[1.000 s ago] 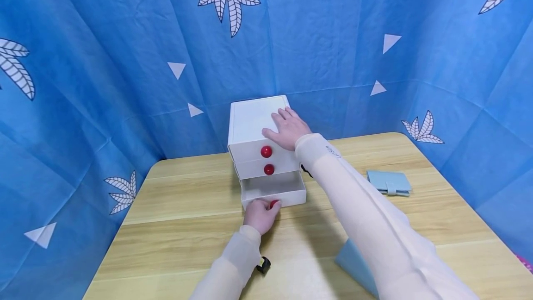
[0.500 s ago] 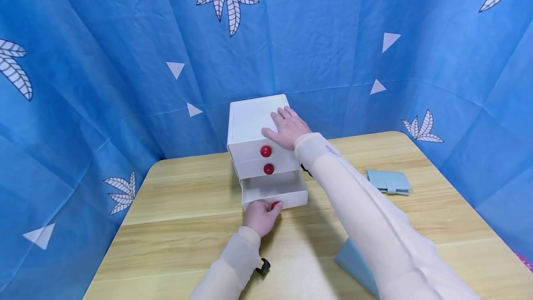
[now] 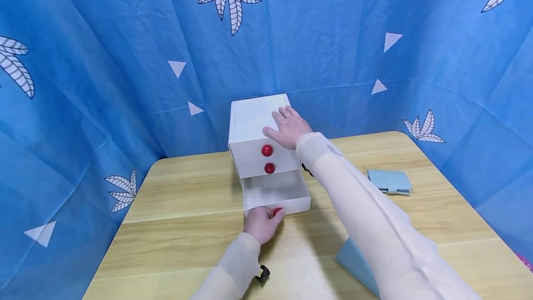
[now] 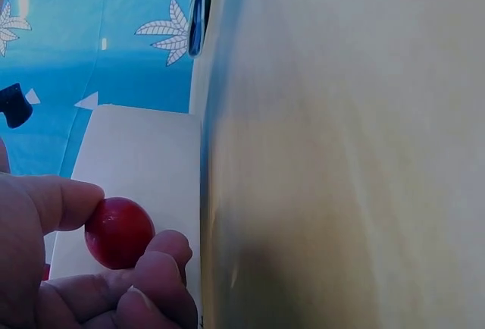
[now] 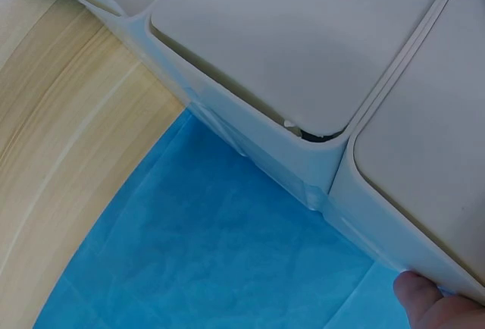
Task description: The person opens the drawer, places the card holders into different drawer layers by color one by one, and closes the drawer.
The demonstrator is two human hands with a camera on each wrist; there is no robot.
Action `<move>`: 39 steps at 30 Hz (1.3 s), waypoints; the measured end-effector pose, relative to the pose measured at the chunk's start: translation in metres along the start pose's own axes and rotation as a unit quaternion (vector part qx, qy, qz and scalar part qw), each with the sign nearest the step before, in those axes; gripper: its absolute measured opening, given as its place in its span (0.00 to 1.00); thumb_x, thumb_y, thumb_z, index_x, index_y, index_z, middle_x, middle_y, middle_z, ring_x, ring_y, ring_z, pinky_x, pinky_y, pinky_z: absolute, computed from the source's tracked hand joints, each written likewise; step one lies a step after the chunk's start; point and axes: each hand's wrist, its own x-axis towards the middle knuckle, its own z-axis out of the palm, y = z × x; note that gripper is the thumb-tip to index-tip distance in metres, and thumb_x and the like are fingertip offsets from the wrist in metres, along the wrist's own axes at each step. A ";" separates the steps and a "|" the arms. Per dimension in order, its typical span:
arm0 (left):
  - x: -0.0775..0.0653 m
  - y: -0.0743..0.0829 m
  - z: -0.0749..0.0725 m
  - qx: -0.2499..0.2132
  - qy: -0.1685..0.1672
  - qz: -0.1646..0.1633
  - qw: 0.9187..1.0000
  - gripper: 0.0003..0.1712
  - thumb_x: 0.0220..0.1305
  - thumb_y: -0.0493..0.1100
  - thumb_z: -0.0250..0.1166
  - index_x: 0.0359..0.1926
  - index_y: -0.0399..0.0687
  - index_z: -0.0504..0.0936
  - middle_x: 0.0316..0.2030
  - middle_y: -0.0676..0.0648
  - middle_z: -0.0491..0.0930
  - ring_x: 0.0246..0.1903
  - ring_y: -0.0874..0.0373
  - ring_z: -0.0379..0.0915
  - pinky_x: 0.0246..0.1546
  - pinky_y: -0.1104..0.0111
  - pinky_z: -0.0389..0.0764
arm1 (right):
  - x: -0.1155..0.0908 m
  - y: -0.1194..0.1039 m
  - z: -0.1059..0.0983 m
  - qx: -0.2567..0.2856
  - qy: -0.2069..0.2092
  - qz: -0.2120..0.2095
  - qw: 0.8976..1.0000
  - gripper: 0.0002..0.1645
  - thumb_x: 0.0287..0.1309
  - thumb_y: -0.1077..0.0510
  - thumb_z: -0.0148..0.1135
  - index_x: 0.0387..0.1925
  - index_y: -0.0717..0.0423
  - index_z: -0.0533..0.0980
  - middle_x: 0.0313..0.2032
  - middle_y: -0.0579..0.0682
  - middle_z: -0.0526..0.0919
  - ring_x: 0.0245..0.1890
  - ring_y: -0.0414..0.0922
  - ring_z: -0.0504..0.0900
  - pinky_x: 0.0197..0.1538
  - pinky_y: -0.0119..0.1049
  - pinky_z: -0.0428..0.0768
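A white three-drawer box (image 3: 251,121) stands at the back of the table, with round red knobs on its drawer fronts. Its bottom drawer (image 3: 297,205) is pulled out, and the part of its inside that shows holds nothing. My left hand (image 3: 261,225) pinches the red knob (image 4: 119,233) of that drawer between thumb and fingers. On the box's top right edge rests my right hand (image 3: 289,128), its fingers spread. In the right wrist view, fingertips (image 5: 415,295) touch the side of the box. The upper two drawers are closed.
A light blue notebook with a strap (image 3: 389,182) lies on the right of the wooden table (image 3: 175,235). Another light blue item (image 3: 357,265) is partly hidden under the right sleeve. A blue patterned curtain (image 3: 325,22) hangs behind and beside the table.
The bottom drawer has slid a little further out toward me, with my left hand still on its knob. My right hand stays in place on top of the box.
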 end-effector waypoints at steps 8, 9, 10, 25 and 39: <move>-0.010 0.000 -0.003 -0.004 -0.015 -0.014 1.000 0.33 0.63 0.55 0.63 0.05 0.51 0.64 0.09 0.58 0.59 0.15 0.64 0.57 0.22 0.72 0.62 | 0.000 -0.004 0.001 -0.002 0.000 -0.001 1.000 0.47 0.64 0.28 0.36 0.74 0.50 0.54 0.74 0.53 0.51 0.75 0.51 0.41 0.73 0.44 0.43; -0.011 0.000 -0.004 -0.003 -0.016 -0.014 1.000 0.33 0.63 0.55 0.63 0.05 0.51 0.64 0.09 0.58 0.59 0.15 0.64 0.57 0.22 0.72 0.62 | 0.001 -0.004 0.002 -0.002 -0.001 -0.001 1.000 0.47 0.64 0.28 0.36 0.74 0.50 0.54 0.74 0.53 0.51 0.75 0.51 0.41 0.73 0.44 0.43; -0.012 0.001 -0.004 -0.002 -0.018 -0.015 1.000 0.33 0.63 0.55 0.63 0.05 0.51 0.65 0.09 0.58 0.59 0.15 0.64 0.58 0.22 0.72 0.62 | 0.000 -0.005 0.002 -0.003 -0.002 0.000 1.000 0.47 0.64 0.27 0.36 0.74 0.50 0.53 0.74 0.53 0.51 0.75 0.51 0.41 0.73 0.44 0.43; -0.018 0.000 -0.007 0.006 -0.012 0.002 1.000 0.30 0.63 0.53 0.63 0.06 0.51 0.69 0.13 0.58 0.69 0.18 0.63 0.62 0.24 0.72 0.63 | 0.001 -0.011 0.001 -0.008 0.003 0.002 1.000 0.47 0.63 0.27 0.37 0.74 0.49 0.54 0.74 0.52 0.51 0.74 0.52 0.42 0.73 0.46 0.45; -0.015 -0.003 -0.001 0.011 -0.001 0.031 0.999 0.25 0.62 0.52 0.64 0.10 0.50 0.78 0.10 0.58 0.72 0.17 0.67 0.65 0.24 0.73 0.66 | 0.001 -0.001 0.001 -0.006 0.006 -0.014 1.000 0.47 0.64 0.28 0.37 0.74 0.53 0.55 0.73 0.55 0.52 0.74 0.52 0.42 0.73 0.44 0.42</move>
